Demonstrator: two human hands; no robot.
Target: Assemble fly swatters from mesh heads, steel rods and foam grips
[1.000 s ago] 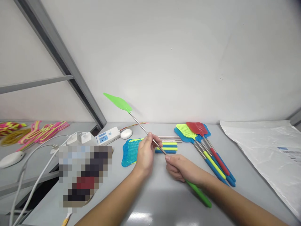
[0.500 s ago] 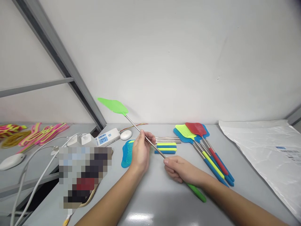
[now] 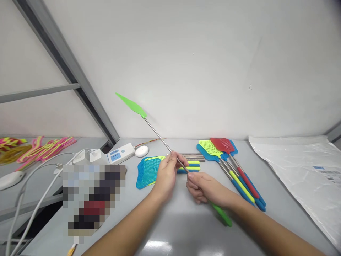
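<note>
holds green swatter (image 3: 134, 106) aslant | grasps shaft (image 3: 157, 133) with left hand (image 3: 167, 176), with right hand (image 3: 204, 187) lower, handle (image 3: 221, 214) jutting below | shows loose heads (image 3: 150, 173), rods (image 3: 195, 156), grips (image 3: 193, 166) beyond | shows swatters (image 3: 247, 182) right, bag (image 3: 290, 170) far right, power strip (image 3: 122, 153) left

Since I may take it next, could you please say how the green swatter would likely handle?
The swatter is likely light, being slender; its shaft looks straight and metallic, so probably stiff; its head, thin edge-on, may flex.

Swatters (image 3: 242, 187), mesh heads (image 3: 149, 173), metal rods (image 3: 196, 157), colored grips (image 3: 194, 168), a power strip (image 3: 127, 151) and plastic packaging (image 3: 295, 170) lie on a gray table (image 3: 174, 224).
</note>
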